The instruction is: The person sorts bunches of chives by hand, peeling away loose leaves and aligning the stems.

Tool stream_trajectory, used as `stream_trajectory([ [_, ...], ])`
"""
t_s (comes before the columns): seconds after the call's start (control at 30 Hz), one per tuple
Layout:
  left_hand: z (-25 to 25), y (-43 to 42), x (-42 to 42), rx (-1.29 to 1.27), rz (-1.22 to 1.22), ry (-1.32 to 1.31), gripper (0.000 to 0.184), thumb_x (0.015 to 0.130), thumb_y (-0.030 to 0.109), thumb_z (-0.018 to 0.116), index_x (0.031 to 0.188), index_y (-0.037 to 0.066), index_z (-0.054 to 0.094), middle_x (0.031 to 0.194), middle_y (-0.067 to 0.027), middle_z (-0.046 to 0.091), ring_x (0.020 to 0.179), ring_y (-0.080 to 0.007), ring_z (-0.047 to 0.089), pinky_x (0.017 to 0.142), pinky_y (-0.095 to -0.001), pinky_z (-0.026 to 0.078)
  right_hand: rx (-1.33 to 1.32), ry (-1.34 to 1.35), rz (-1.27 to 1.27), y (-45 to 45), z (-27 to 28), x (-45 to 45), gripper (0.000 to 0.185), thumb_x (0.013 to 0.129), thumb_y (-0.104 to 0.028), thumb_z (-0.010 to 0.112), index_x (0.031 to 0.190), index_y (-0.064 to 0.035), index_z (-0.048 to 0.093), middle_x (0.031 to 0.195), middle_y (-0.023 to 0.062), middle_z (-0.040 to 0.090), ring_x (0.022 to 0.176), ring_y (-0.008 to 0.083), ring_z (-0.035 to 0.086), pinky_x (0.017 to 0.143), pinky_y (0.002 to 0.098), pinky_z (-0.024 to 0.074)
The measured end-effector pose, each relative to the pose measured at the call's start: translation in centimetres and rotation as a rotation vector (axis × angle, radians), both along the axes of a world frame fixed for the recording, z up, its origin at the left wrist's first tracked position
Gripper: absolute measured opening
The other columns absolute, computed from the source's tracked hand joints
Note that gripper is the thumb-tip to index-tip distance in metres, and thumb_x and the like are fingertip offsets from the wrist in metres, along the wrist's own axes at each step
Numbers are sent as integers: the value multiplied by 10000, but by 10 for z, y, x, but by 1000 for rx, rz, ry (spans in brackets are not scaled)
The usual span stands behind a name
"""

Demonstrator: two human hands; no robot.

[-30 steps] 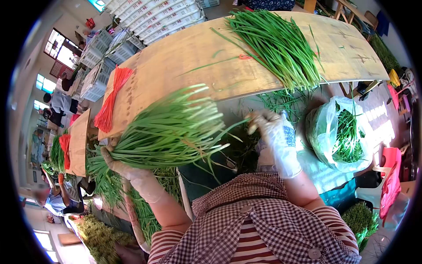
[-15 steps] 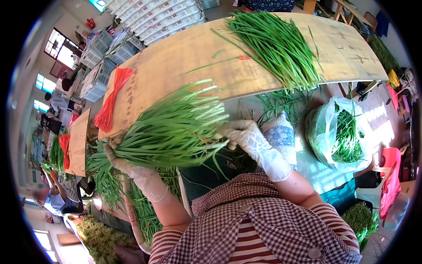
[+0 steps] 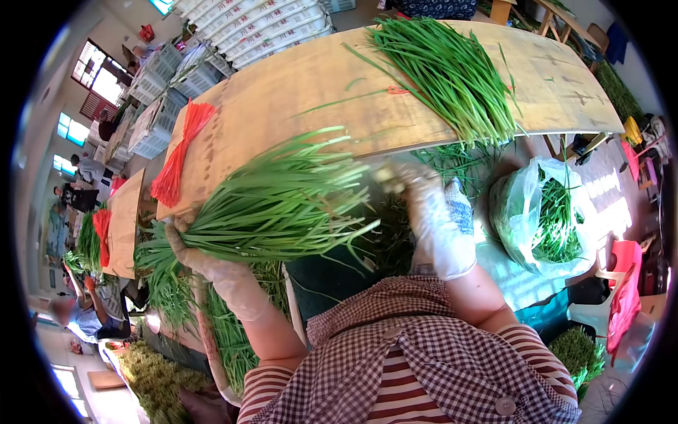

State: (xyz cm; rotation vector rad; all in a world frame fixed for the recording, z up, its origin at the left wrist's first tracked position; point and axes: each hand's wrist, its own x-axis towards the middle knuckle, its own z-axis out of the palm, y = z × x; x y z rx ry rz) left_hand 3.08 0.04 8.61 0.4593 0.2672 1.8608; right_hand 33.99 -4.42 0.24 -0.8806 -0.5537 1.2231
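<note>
A large loose bunch of green garlic chives (image 3: pixel 282 201) spans the front edge of the wooden board, pale stem ends pointing right. My left hand (image 3: pixel 185 240), in a whitish glove, is closed round its leafy end at the left. Just off the stem ends is my right hand (image 3: pixel 418 187), gloved too and smeared by motion, so its fingers cannot be read. A second bunch of chives (image 3: pixel 448 81) lies on the board (image 3: pixel 296 92) at the back right, with a red tie (image 3: pixel 397 90) beside it. Red strips (image 3: pixel 182 152) are heaped at the board's left end.
A clear plastic bag of greens (image 3: pixel 540 219) stands at the right. Loose chives (image 3: pixel 229 332) fill a container at my lower left. White crates (image 3: pixel 258 28) are stacked behind the board. A person (image 3: pixel 88 314) works at the far left.
My right hand has moved up and right, away from the stem ends it was touching. My left hand keeps its hold, nearly in place, and the stem ends have spread a little.
</note>
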Motion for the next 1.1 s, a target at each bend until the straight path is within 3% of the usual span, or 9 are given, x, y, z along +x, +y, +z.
stream_trajectory([
  [0.1, 0, -6, -8, 65, -81, -6, 246, 907, 282, 493, 720, 123, 502, 765, -25, 558, 806, -199, 543, 900, -443, 427, -297, -535, -150, 2, -4, 31, 156, 868, -123, 677, 967, -7, 709, 904, 81, 706, 785, 144, 637, 772, 255, 510],
  [0.2, 0, -5, -9, 3, -13, 15, 229, 898, 314, 477, 758, 134, 462, 762, -1, 516, 825, -214, 520, 953, -472, 398, 84, -503, 57, -26, 13, 14, 201, 818, -165, 732, 998, -76, 720, 930, 65, 717, 796, 116, 647, 771, 280, 500],
  [0.33, -6, 4, -2, -71, 69, 34, 236, 897, 323, 489, 755, 136, 475, 758, 4, 524, 827, -214, 524, 946, -468, 405, 508, -1244, -306, -32, 48, -1, 254, 677, -198, 797, 909, -123, 726, 894, 45, 687, 831, 237, 630, 751, 331, 494],
  [0.43, -9, 0, 2, -28, -93, 34, 248, 892, 329, 523, 729, 143, 509, 748, 1, 546, 836, -214, 538, 929, -455, 418, 477, -1519, -378, -27, 66, -20, 333, 706, -397, 739, 965, -188, 724, 961, -5, 672, 993, 231, 576, 963, 413, 385],
  [0.57, 7, -4, 27, -139, 96, 143, 285, 933, 292, 476, 707, 119, 497, 797, -38, 597, 904, -246, 563, 957, -472, 423, 398, -1450, -80, -11, 41, -30, 272, 746, -360, 728, 887, -127, 744, 891, 44, 693, 994, 247, 586, 936, 395, 414],
  [0.7, 6, -3, 18, -60, -55, 90, 278, 926, 294, 499, 711, 118, 510, 791, -41, 600, 908, -242, 565, 967, -457, 413, 343, -803, 113, -14, 28, -25, 92, 762, -109, 736, 732, -34, 693, 752, 91, 676, 720, 228, 633, 781, 369, 473],
  [0.87, 5, 2, 7, 85, -234, 27, 271, 920, 322, 508, 728, 132, 536, 849, -60, 617, 942, -266, 573, 941, -490, 424, 300, -1247, -382, -20, 13, -2, 173, 801, -228, 686, 795, -59, 721, 767, 129, 683, 763, 305, 647, 682, 393, 519],
  [0.97, 12, 4, -4, -80, -17, 28, 251, 915, 323, 512, 746, 138, 533, 879, -60, 613, 983, -291, 568, 961, -514, 409, -315, -1482, -211, -28, 8, 39, 159, 816, -203, 691, 837, -48, 722, 846, 130, 698, 818, 281, 659, 759, 377, 524],
  [1.1, 2, 8, -11, -24, -47, 45, 224, 914, 300, 505, 771, 129, 520, 887, -64, 612, 1023, -298, 561, 1003, -510, 381, -55, -686, 276, -22, -8, 18, 328, 818, -189, 743, 1103, -41, 680, 1070, 115, 689, 980, 158, 626, 916, 267, 484],
])
